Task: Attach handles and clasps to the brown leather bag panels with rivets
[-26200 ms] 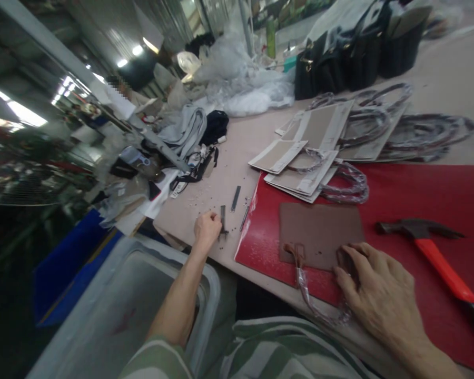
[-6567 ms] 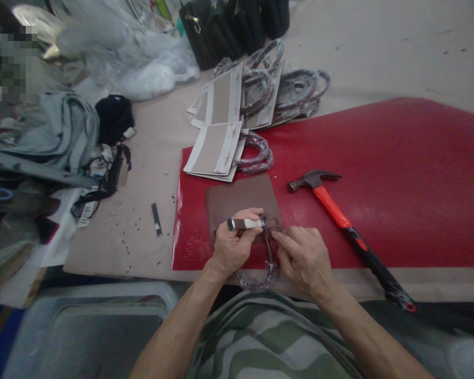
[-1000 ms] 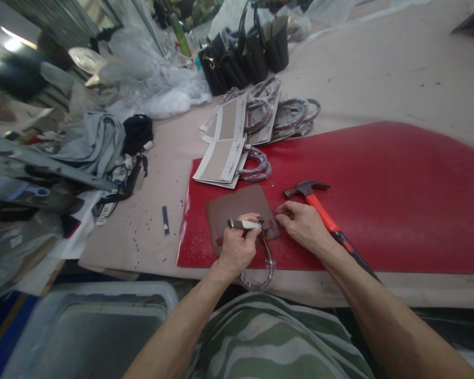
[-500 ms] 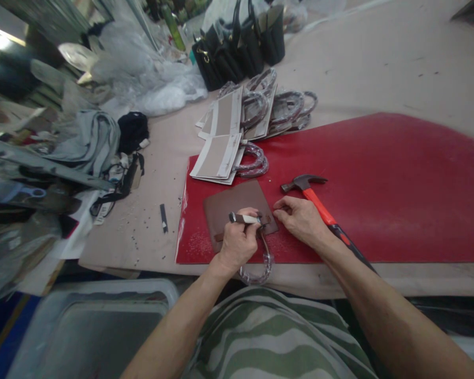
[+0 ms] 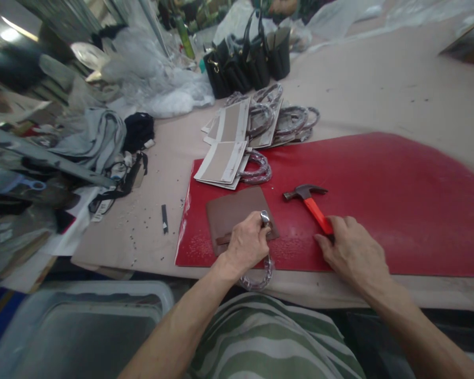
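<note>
My left hand [image 5: 247, 242] is closed around a short metal punch [image 5: 265, 216], which stands nearly upright with its shiny top showing above the fingers. Its lower end is hidden by the hand, over the right part of a brown leather panel [image 5: 237, 207]. A plastic-wrapped bag handle [image 5: 263, 279] loops from under that hand past the table edge. To the right, my right hand [image 5: 353, 250] has its fingers round the handle of a claw hammer [image 5: 314, 210] with an orange and black grip. The hammer lies on the red mat [image 5: 398, 210], head pointing away from me.
Stacked bag panels [image 5: 221, 163] with wrapped handles lie beyond the leather. Black handbags [image 5: 248, 66] stand further back. A dark flat strip [image 5: 165, 218] and small scraps are on the table at left. A translucent plastic bin [image 5: 102, 288] stands below the table edge.
The punch has gone from tilted to nearly upright in my left hand. My right hand has left the panel's edge, moved right and taken hold of the hammer handle.
</note>
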{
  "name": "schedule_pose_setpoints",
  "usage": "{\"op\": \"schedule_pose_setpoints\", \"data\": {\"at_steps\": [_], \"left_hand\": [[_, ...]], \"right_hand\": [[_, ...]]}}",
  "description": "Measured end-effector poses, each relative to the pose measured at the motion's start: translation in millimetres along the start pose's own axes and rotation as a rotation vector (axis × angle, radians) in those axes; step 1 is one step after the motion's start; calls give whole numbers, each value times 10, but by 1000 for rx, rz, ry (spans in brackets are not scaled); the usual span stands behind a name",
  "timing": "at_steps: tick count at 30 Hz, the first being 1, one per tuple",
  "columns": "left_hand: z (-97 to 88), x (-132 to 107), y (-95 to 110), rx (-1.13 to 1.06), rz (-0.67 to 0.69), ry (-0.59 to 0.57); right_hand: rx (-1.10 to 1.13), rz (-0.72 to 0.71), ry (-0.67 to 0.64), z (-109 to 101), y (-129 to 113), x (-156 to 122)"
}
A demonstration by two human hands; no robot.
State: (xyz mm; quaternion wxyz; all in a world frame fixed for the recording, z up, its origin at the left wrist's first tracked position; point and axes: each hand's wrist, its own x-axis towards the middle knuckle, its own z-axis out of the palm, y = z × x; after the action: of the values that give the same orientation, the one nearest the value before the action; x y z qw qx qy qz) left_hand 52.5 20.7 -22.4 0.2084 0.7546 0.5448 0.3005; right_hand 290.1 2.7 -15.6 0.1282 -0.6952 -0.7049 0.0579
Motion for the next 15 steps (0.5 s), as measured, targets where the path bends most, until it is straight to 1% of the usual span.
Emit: {"op": "schedule_pose_setpoints", "data": {"at_steps": [2,3,4,7,8,9,10,11,12,13,15], "left_hand": [[-8,45,37,7,0,-27],[-12,66,54,14,3,-39],[-15,82,68,20,5,-48],[-6,91,77,1,4,-46],[6,80,66,-25,2,-35],[22,64,48,-63,-2,-19],[42,46,26,-106,-5,-1],[63,29,1,-149,-8,20],[84,13,-24,-182,-9,37],[104,1,-45,-202,-9,47],[132,-12,-74,-203,-9,48]], "right_hand": [[103,86,-94,-15,84,-1],[217,153,-162,-28,102,11],[379,236,-256,-47,104,28],[984,516,-596,-151,36,67],[1134,584,-661,-205,-2,70],[1218,629,-679,-272,-44,67],[1228,644,-653,-351,-88,56],[1183,626,-588,-444,-134,38],[1104,573,-497,-548,-181,15],[1003,489,-387,-659,-228,-13],[772,268,-154,-872,-316,-73]]}}
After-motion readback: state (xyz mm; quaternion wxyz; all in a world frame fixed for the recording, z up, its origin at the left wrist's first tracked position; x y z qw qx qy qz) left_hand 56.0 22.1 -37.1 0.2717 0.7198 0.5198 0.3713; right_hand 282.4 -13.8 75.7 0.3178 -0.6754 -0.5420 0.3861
